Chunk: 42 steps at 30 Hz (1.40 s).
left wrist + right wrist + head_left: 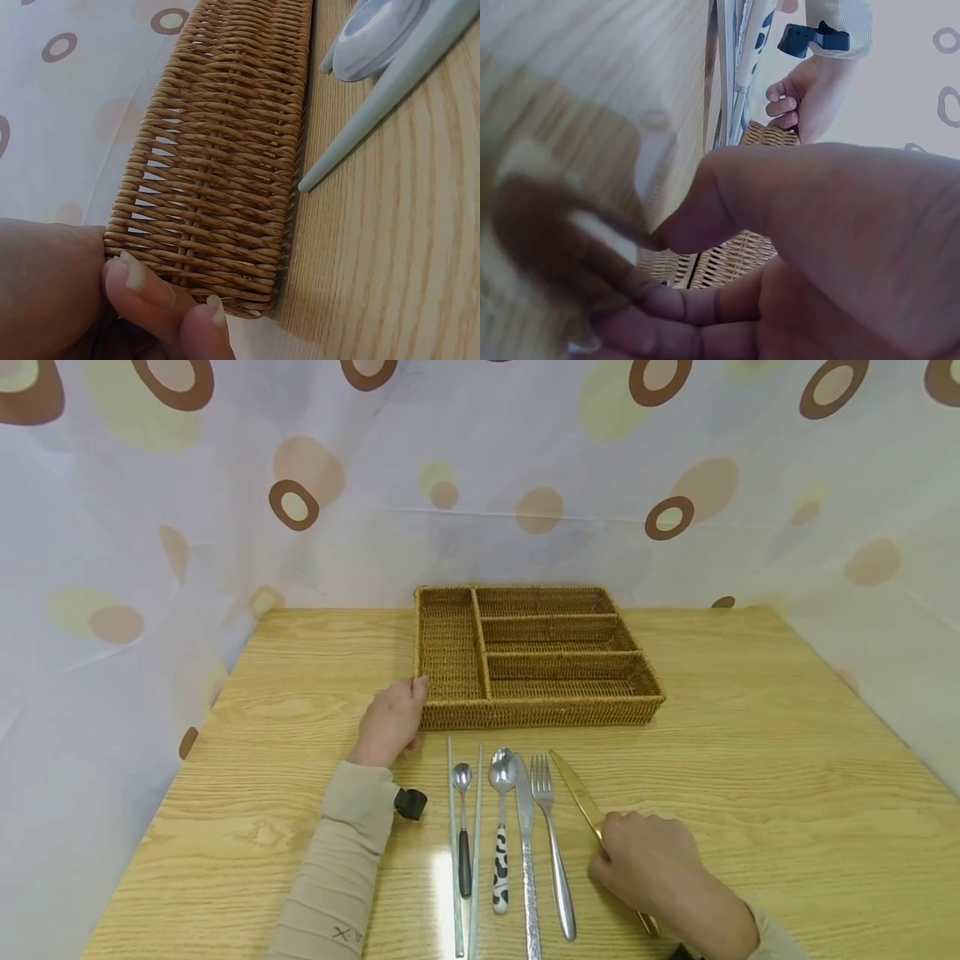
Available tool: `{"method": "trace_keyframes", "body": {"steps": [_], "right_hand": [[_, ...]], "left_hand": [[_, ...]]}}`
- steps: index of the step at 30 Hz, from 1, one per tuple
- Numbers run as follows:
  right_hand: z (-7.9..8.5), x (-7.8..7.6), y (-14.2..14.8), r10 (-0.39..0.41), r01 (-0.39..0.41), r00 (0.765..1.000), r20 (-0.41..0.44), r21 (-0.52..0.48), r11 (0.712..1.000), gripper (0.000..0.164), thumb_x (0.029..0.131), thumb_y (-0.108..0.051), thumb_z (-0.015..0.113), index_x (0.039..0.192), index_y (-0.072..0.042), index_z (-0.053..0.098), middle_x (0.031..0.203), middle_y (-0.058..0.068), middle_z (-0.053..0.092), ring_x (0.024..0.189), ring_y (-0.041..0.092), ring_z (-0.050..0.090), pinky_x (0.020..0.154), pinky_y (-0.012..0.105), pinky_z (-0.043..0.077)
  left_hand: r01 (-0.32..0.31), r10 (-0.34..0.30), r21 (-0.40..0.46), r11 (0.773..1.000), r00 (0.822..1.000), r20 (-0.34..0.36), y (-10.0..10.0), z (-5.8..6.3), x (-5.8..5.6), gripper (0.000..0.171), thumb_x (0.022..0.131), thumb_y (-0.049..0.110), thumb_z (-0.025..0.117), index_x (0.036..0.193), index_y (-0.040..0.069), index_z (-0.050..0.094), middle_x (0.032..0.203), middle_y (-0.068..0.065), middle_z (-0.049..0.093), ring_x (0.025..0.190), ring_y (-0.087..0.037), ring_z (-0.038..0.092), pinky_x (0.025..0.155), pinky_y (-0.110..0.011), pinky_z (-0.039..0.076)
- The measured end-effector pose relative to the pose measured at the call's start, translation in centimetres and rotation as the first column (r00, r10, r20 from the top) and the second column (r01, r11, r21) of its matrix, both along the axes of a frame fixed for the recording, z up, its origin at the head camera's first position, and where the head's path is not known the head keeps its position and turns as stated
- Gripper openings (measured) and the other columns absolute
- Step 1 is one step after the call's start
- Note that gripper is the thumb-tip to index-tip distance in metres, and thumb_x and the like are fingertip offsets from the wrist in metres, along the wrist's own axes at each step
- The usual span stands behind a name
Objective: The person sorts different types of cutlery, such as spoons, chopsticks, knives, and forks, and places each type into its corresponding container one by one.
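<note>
Spotted cloth (465, 435) behind a wood-grain table (765, 760), wicker tray (562, 712) at twelve o'clock.
On my remote head feed, I see the person's left grip (390, 720) at eight o'clock, holding the tray's near left corner. At five, the right grip (652, 858) is curled round a gold knife (579, 791). Toward six lie a fork (557, 862), a silver knife (527, 852), two spoons (501, 868) and two chopsticks (454, 860), one spoon between the chopsticks.
</note>
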State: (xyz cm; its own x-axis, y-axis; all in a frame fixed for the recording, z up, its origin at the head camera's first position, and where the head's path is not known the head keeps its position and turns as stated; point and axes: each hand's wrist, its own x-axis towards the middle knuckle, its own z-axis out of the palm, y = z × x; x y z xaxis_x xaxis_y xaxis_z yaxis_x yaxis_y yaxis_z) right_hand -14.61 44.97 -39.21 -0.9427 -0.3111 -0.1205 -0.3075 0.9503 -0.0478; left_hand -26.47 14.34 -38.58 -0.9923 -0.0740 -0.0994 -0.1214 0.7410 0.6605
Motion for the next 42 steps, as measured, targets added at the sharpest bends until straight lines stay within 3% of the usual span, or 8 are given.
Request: {"method": "trace_keyframes", "body": {"steps": [10, 21, 27, 29, 32, 35, 39, 42], "right_hand": [[-0.4, -0.1, 1.4, -0.014, 0.016, 1.000, -0.023, 0.059, 0.998, 0.018, 0.082, -0.015, 0.060, 0.073, -0.006, 0.047, 0.058, 0.003, 0.046, 0.047, 0.017, 0.044, 0.039, 0.033, 0.036], [-1.0, -0.6, 4.1, -0.031, 0.031, 0.999, -0.008, 0.020, 0.999, 0.018, 0.080, -0.014, 0.061, 0.079, -0.004, 0.046, 0.060, 0.003, 0.047, 0.049, 0.017, 0.043, 0.039, 0.033, 0.035], [-1.0, -0.9, 5.4, 0.049, -0.049, 0.999, 0.001, -0.042, 0.998, 0.024, 0.078, -0.018, 0.066, 0.087, -0.005, 0.048, 0.066, 0.001, 0.047, 0.052, 0.015, 0.042, 0.042, 0.031, 0.036], [-0.9, -0.9, 5.9, 0.099, -0.102, 0.994, -0.044, -0.076, 0.992, 0.025, 0.077, -0.017, 0.068, 0.086, -0.008, 0.047, 0.065, -0.002, 0.045, 0.052, 0.013, 0.039, 0.043, 0.029, 0.035], [-0.6, -1.2, 6.4, 0.172, -0.190, 0.975, -0.139, -0.129, 0.973, 0.027, 0.074, -0.013, 0.070, 0.083, -0.012, 0.044, 0.064, -0.007, 0.039, 0.053, 0.008, 0.034, 0.044, 0.023, 0.031], [0.0, -1.7, 6.9, 0.263, -0.310, 0.925, -0.273, -0.144, 0.940, 0.030, 0.072, -0.006, 0.071, 0.083, -0.012, 0.043, 0.065, -0.009, 0.035, 0.052, 0.003, 0.028, 0.043, 0.017, 0.025], [1.2, -2.9, 6.9, 0.327, -0.387, 0.873, -0.363, -0.107, 0.916, 0.032, 0.072, -0.004, 0.072, 0.085, -0.010, 0.044, 0.069, -0.007, 0.035, 0.052, 0.001, 0.026, 0.041, 0.013, 0.023], [2.2, -3.8, 6.7, 0.339, -0.401, 0.856, -0.390, -0.086, 0.912, 0.031, 0.071, 0.000, 0.072, 0.088, -0.008, 0.046, 0.070, -0.005, 0.040, 0.050, 0.001, 0.025, 0.040, 0.014, 0.023]], "left_hand": [[-0.004, 0.004, 0.006, 1.000, 1.000, 0.002, 0.0, -0.1, 0.0, 0.049, 0.109, 0.043, 0.024, 0.089, 0.010, 0.053, 0.058, -0.005, 0.053, 0.044, -0.018, 0.057, 0.046, -0.029, 0.041], [0.003, -0.003, -0.005, 1.000, 1.000, -0.010, 0.0, -0.1, 0.0, 0.050, 0.109, 0.044, 0.023, 0.090, 0.010, 0.054, 0.058, -0.006, 0.054, 0.045, -0.018, 0.057, 0.048, -0.029, 0.041], [-0.008, 0.008, 0.000, 1.000, 1.000, -0.002, 0.0, -0.1, 0.0, 0.051, 0.108, 0.045, 0.023, 0.089, 0.009, 0.055, 0.057, -0.005, 0.053, 0.044, -0.018, 0.056, 0.046, -0.029, 0.040], [-0.012, 0.012, 0.001, 1.000, 1.000, 0.001, 0.0, 0.0, 0.0, 0.052, 0.108, 0.045, 0.023, 0.089, 0.009, 0.055, 0.057, -0.005, 0.053, 0.044, -0.017, 0.056, 0.046, -0.029, 0.040], [-0.012, 0.012, 0.002, 1.000, 1.000, 0.005, 0.0, 0.0, 0.0, 0.052, 0.108, 0.045, 0.023, 0.090, 0.009, 0.055, 0.057, -0.005, 0.053, 0.044, -0.017, 0.056, 0.046, -0.029, 0.040], [-0.009, 0.009, -0.002, 1.000, 1.000, 0.010, 0.0, 0.1, 0.0, 0.052, 0.108, 0.045, 0.023, 0.090, 0.009, 0.055, 0.057, -0.005, 0.054, 0.044, -0.018, 0.056, 0.046, -0.028, 0.039], [-0.008, 0.008, 0.002, 1.000, 1.000, 0.013, 0.0, 0.0, 0.0, 0.050, 0.109, 0.044, 0.023, 0.089, 0.010, 0.053, 0.058, -0.005, 0.053, 0.044, -0.018, 0.056, 0.045, -0.028, 0.039], [-0.007, 0.007, 0.003, 1.000, 1.000, 0.008, 0.1, 0.1, 0.0, 0.050, 0.109, 0.043, 0.023, 0.089, 0.009, 0.053, 0.059, -0.005, 0.053, 0.044, -0.017, 0.056, 0.046, -0.028, 0.040]]}}
